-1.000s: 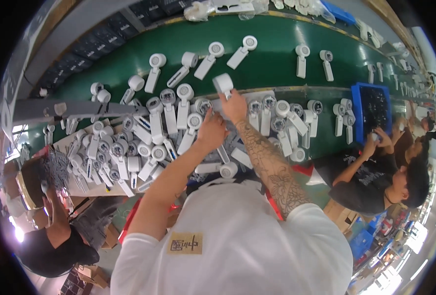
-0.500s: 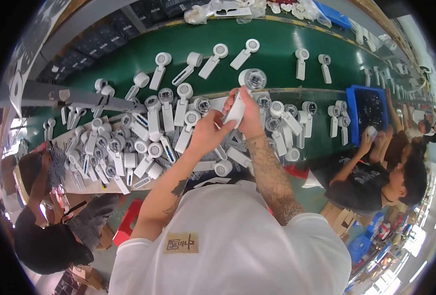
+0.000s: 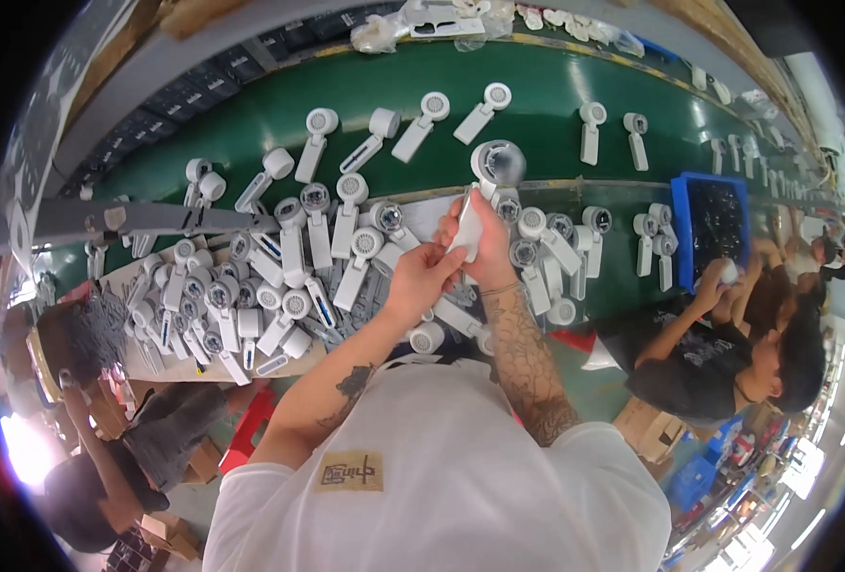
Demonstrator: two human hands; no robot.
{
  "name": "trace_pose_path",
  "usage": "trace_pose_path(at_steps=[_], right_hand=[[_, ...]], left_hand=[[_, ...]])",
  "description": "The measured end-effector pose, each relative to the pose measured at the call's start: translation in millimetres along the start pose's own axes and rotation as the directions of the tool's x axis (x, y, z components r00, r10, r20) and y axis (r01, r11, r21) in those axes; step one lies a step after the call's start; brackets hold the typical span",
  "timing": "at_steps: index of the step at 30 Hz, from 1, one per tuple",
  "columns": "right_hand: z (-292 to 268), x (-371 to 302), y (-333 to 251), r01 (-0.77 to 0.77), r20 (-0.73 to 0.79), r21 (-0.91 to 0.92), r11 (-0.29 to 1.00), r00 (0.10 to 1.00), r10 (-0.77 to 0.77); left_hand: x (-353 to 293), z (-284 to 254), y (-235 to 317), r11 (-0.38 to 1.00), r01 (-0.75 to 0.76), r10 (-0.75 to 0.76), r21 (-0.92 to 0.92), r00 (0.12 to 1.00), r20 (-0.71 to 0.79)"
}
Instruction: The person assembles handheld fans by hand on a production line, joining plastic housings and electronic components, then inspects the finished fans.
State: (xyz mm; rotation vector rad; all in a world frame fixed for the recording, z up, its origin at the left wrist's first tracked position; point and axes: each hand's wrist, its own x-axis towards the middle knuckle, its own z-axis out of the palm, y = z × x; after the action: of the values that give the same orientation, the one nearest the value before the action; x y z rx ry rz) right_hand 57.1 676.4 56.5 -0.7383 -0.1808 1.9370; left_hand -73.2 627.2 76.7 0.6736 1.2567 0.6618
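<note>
Stretching across the workshop from left to right, a long glossy green tabletop (image 3: 537,86) is carrying many scattered fans. Just above its near part, a white plastic handheld fan (image 3: 470,224) with a round head and a straight flat handle is being held up, its head pointing far and slightly right, its front face blurring. The bare right hand (image 3: 485,250) is wrapping around the handle. The bare left hand (image 3: 417,278) is touching the handle's lower end, thumb and fingers drawn close together; whether it is gripping, I cannot tell.

Around the hands, more fans are lying close by: on the left, a dense jumble of white fans (image 3: 220,297) is covering a pale board (image 3: 141,364), and on the right, a smaller group of white fans (image 3: 545,250) is resting near the right forearm. Beyond the hands, a loose row of white fans (image 3: 423,126) is spreading along the far part, heads mostly pointing far. Farther right, a blue plastic tray (image 3: 682,229) is holding small dark pieces (image 3: 716,229), and beside it a co-worker in black (image 3: 694,348) is grasping a small white part (image 3: 729,273). At the far left, a heap of grey pieces (image 3: 98,329) is lying near another dark-clothed co-worker (image 3: 93,491).
</note>
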Motion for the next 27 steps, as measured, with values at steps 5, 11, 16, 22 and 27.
trace_pose_path(at_steps=[5,11,16,22,27], right_hand=[[-79,83,-77,-0.023,-0.417,-0.472,0.881,0.887,-0.2],[-186,147,-117,-0.161,-0.446,-0.877,0.454,0.627,-0.639],[-174,120,-119,-0.179,0.178,-0.952,-0.246,0.33,-0.927],[-140,136,-91,-0.016,0.046,-0.997,-0.078,0.68,-0.732],[-161,206,-64,-0.28,0.088,-0.911,-0.303,0.586,-0.805]], left_hand=[[104,-40,-6,0.752,-0.209,0.407,0.626,0.893,-0.191],[233,-26,13,0.238,-0.076,0.579,0.968,0.811,-0.079],[263,-8,30,0.184,0.029,0.456,0.982,0.883,-0.112],[265,-7,3,0.241,0.032,0.592,0.97,0.787,-0.174],[240,-12,-16,0.25,0.054,0.565,0.967,0.803,-0.191]])
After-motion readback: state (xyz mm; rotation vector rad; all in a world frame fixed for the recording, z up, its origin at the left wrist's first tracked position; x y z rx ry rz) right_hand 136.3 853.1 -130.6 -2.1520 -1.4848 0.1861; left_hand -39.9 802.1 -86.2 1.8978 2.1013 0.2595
